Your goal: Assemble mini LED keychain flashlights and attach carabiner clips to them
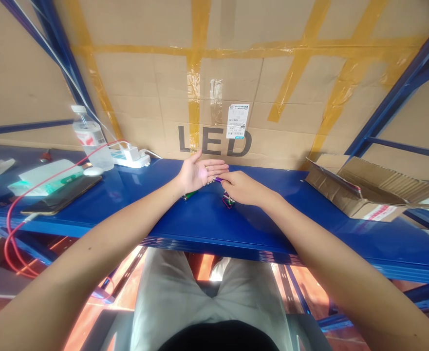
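Observation:
My left hand (195, 174) is held palm up above the blue tabletop, its fingers stretched out to the right and holding nothing. A pinkish-violet glow lies on its palm. My right hand (241, 187) is closed around a small purple flashlight (217, 179), whose end points left towards the lit palm. The right hand's fingers hide most of its body. Partly under the left wrist lies a thin green item (190, 195). Just below the right hand is a small cluster of pink, green and dark pieces (228, 200), too small to make out fully.
To the right stands an open cardboard box (360, 195). On the left are a plastic bottle (93, 141), a power strip (132, 157), a tissue pack (49, 175) and a phone (63, 195) with a red cable (9, 219). A large taped carton (144, 92) rises behind the table.

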Demonstrator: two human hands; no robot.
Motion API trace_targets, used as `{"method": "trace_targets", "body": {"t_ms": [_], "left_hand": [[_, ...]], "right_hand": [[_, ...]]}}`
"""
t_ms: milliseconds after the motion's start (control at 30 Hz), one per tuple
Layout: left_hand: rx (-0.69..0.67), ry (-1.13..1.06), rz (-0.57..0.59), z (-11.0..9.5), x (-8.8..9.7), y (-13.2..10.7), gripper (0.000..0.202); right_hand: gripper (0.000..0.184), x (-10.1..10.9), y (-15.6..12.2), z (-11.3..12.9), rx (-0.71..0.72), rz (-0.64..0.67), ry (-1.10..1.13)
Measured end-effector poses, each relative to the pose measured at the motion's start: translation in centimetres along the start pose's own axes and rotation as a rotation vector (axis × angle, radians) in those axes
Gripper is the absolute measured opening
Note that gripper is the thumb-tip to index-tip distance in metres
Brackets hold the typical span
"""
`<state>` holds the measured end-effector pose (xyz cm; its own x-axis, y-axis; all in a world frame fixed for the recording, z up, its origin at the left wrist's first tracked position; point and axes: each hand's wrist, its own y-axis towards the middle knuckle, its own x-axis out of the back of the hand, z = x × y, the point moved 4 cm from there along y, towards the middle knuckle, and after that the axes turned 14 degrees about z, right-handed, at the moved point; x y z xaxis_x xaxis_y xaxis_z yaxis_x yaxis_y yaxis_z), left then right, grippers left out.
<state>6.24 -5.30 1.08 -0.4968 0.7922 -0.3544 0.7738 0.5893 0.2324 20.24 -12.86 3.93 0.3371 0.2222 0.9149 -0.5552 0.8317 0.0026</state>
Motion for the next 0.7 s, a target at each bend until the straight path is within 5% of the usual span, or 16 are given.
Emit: {"method": "trace_targets", "body": {"t_ms": [433,700], "left_hand": [[0.000,-0.007,0.004,0.06,-0.09,0.08,0.079],[0.000,-0.028,0.009,0.15,0.10,0.30,0.080]], "right_hand": [[0.028,-0.05,-0.01,0.16,0.038,-0.027,0.039],[0.024,0.20,0.17,-0.12,-0.003,-0.186,0.043]]}}
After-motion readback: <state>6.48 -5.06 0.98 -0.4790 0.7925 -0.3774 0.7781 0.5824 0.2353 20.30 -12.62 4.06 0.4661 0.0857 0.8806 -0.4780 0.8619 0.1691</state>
